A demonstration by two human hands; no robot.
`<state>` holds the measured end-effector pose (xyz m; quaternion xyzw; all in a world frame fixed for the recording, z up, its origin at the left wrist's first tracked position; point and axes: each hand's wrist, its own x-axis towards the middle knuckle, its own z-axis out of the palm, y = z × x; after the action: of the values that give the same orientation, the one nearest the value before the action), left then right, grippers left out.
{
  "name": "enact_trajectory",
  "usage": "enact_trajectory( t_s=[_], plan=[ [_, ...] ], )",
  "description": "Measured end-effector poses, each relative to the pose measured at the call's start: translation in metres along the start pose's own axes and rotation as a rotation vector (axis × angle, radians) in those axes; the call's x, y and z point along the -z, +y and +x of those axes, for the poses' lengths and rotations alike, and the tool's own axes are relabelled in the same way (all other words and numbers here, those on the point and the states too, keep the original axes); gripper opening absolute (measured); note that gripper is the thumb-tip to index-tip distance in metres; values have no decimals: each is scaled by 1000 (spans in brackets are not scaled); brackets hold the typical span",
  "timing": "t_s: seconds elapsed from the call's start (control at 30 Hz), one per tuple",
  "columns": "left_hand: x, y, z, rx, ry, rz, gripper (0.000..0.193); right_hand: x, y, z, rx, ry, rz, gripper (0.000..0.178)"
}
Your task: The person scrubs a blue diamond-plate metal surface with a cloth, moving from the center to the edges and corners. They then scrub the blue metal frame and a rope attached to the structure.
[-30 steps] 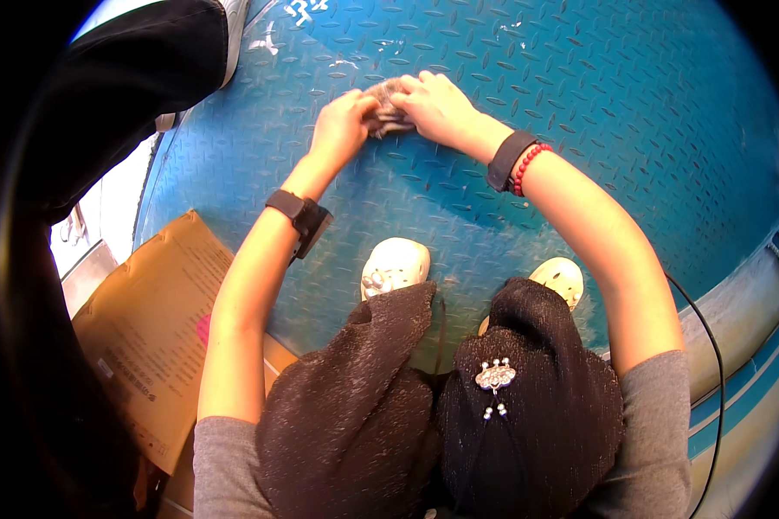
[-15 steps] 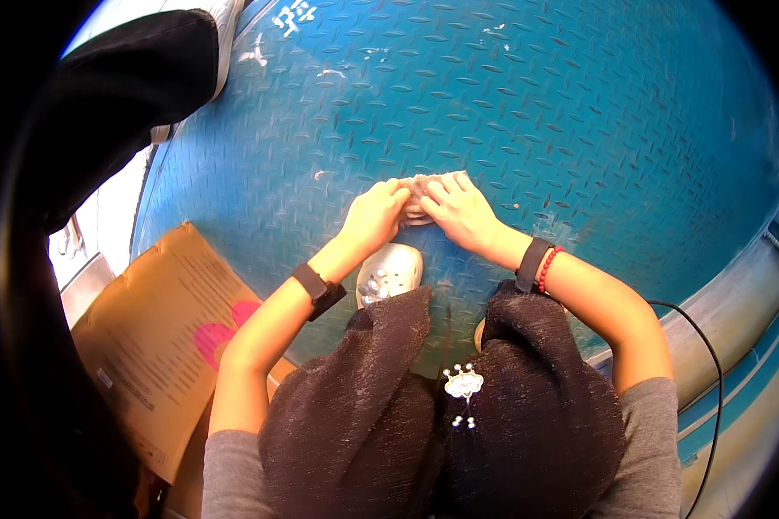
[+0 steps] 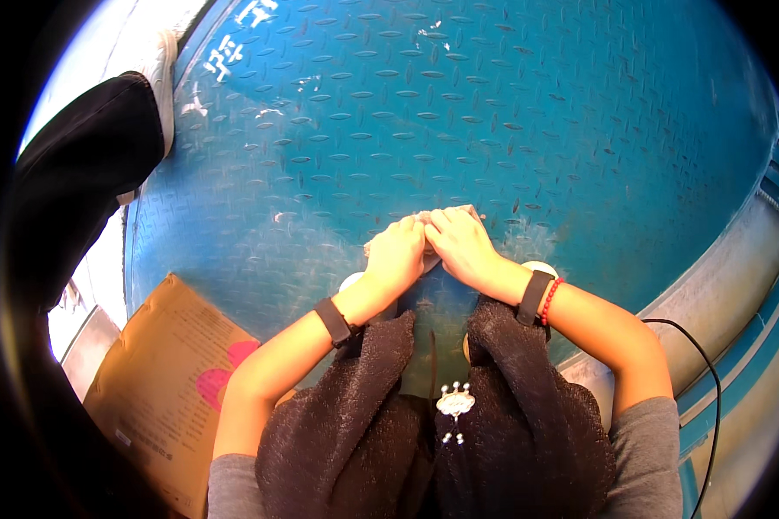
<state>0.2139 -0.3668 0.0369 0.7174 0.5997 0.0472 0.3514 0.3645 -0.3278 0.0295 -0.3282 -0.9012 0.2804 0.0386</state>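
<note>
Both left hand (image 3: 395,259) and right hand (image 3: 465,245) grip one rag (image 3: 431,260)

Head view: from where I stand, the person bends over a blue patterned floor (image 3: 389,160), with the rag bunched between the two hands, near their pale shoes (image 3: 541,268). Each hand is curled narrow around its own side of it, fingers close together. Whether the rag touches the floor, I can't tell. My judgement is that the work is midway rather than over: the rag is in hand, not put away. Pale scuffs (image 3: 532,235) lie just beyond the right hand, and white marks (image 3: 223,59) show farther off. How much is done, I can't say. To the left lies some cardboard (image 3: 160,389); past it stands another person's dark trouser leg (image 3: 95,143).
</note>
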Motion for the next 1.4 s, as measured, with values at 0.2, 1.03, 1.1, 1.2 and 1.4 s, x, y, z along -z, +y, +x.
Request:
enact_trajectory(
  t_s=[0.2,1.03,1.1,1.2,1.4],
  plan=[
    [0,-10,3,32,-72,-10,25,-6,6,5,10,45,92,28],
    [-11,-6,-6,-171,60,162,28,-37,7,-19,-7,514,20,11],
    [-14,-7,2,-72,39,130,26,-39,10,-16,-58,516,131,11],
    [-3,15,14,53,-54,15,23,-40,9,-24,-111,540,82,9],
    [-16,36,34,38,-92,58,29,-37,22,-51,-227,602,137,19]
  ],
)
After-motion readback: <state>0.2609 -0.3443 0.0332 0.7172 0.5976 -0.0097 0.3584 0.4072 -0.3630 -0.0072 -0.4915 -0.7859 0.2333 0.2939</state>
